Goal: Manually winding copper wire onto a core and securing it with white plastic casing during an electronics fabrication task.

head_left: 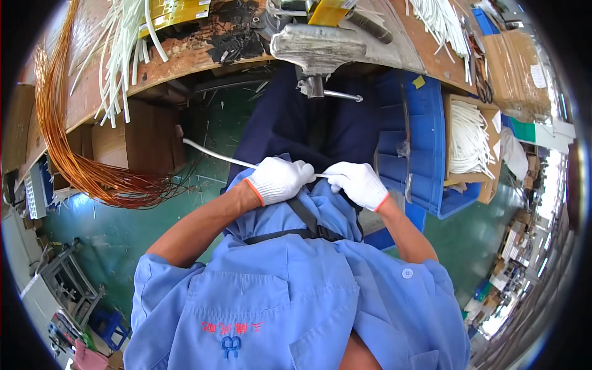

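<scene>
White tube (219, 155), two-handed hold

Location: above the lap (271, 120), near the counter (179, 55). Left hand (280, 179): gloved, curled closed around it. Right hand (359, 184): gloved, apparently pinching its thin end. Step, seemingly: working that end. Next move likely calls for steady, aligned grips.

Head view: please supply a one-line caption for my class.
Gloved left hand and gloved right hand hold a thin white tube before a bench vise.
</scene>
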### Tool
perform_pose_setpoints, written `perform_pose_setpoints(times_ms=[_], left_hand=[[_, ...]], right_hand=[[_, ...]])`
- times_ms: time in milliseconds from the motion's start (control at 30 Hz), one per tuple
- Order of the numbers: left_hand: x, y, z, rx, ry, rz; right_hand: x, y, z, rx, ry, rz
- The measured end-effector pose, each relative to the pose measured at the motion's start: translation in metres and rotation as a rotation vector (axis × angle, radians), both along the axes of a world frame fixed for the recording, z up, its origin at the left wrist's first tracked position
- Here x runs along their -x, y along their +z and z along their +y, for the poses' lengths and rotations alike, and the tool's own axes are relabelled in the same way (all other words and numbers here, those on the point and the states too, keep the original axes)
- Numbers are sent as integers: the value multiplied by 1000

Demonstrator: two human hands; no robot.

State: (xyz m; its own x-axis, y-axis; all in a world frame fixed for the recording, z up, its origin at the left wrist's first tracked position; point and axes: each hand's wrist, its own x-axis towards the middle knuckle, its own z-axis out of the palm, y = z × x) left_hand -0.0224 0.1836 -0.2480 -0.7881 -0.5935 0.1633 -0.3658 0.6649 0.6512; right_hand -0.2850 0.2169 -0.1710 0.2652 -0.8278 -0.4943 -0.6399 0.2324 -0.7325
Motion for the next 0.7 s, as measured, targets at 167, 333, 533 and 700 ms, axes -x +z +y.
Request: perform_pose_setpoints(times_ms=[167,333,533,700], left_hand=[[-1,-11,0,4,-18,21],[-1,-9,-1,-8,1,-34],[0,-10,-3,35,47,-92],[2,-18,-4,89,51,-4]], right_hand=[[-23,11,-9,-223,-137,-33],[11,0,12,-428,-324,-57],[-11,-43,13,-87,-174,-53],[-20,-19,4,-283,-310,-85]])
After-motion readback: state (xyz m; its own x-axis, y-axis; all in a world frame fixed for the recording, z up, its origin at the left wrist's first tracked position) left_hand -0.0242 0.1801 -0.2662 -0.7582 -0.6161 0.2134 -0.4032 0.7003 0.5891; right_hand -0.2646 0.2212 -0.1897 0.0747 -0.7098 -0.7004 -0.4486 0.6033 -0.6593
